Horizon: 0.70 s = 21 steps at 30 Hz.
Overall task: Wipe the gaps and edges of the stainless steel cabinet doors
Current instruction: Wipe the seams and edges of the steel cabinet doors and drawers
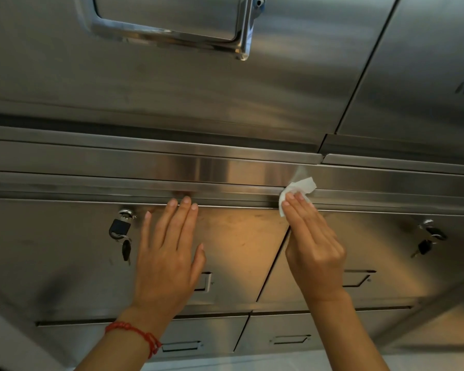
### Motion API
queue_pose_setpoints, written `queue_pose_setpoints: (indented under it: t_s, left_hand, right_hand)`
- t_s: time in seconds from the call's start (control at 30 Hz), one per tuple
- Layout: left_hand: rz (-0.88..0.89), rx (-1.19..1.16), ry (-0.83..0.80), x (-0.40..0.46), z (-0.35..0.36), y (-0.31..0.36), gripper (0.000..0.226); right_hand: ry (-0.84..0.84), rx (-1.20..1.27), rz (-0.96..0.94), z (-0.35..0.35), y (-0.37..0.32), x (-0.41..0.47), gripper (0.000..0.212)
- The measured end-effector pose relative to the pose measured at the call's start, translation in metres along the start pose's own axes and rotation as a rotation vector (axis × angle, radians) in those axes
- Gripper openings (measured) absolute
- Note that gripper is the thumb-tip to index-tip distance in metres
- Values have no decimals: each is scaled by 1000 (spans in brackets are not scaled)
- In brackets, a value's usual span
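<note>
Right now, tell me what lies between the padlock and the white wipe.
In the head view, the left hand lies flat on the steel door between the padlock and the white wipe; beyond it is bare steel.

Two hands (169, 253), one white wipe (296, 190), two padlocks (119, 227), four lower cabinet doors (239, 247).
</note>
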State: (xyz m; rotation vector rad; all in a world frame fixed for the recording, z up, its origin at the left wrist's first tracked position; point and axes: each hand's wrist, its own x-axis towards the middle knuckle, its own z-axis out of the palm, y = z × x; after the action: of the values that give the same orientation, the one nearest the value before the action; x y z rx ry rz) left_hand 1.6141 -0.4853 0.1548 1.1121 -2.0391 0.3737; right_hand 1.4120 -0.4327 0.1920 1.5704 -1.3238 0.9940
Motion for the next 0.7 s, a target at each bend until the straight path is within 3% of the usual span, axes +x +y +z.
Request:
queue_pose_setpoints:
  t_s: [0.7]
  left_hand:
    - [1,34,-64,1,-7,-1,56]
  right_hand:
    - [14,81,-50,12,-25,9,24]
